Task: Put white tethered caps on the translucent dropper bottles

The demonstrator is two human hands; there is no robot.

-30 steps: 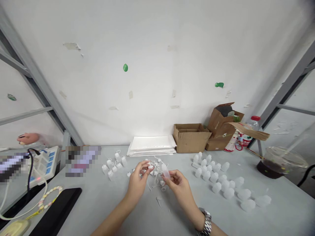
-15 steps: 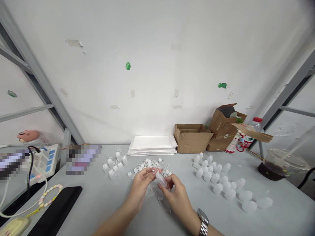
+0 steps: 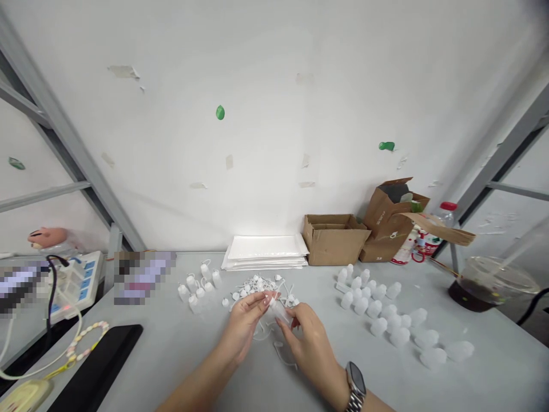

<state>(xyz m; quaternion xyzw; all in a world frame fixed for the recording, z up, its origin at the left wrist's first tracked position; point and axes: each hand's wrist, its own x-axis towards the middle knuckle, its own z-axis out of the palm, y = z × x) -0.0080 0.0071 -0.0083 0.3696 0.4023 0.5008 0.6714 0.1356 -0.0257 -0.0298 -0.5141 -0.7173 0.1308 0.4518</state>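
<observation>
Between my two hands is a small translucent bottle (image 3: 280, 311), tilted with its neck up and to the left. My right hand (image 3: 309, 337) grips its body between thumb and fingers. At the neck, the fingertips of my left hand (image 3: 245, 321) are pinched on a small white cap, partly hidden by the fingers. A pile of white caps with loop straps (image 3: 258, 284) lies just behind my hands. Several capped bottles (image 3: 208, 286) stand to the left. Rows of uncapped translucent bottles (image 3: 374, 309) stand and lie to the right.
White padded envelopes (image 3: 266, 248) are stacked by the wall beside an open cardboard box (image 3: 335, 243). A brown paper bag (image 3: 383, 229) and a drink cup (image 3: 476, 292) are at the right. A black pad (image 3: 103, 366) and a power strip (image 3: 86, 286) lie left.
The view has shifted slightly. Both hands stay on the bottle and cap, with only small changes of the fingers and right wrist.
</observation>
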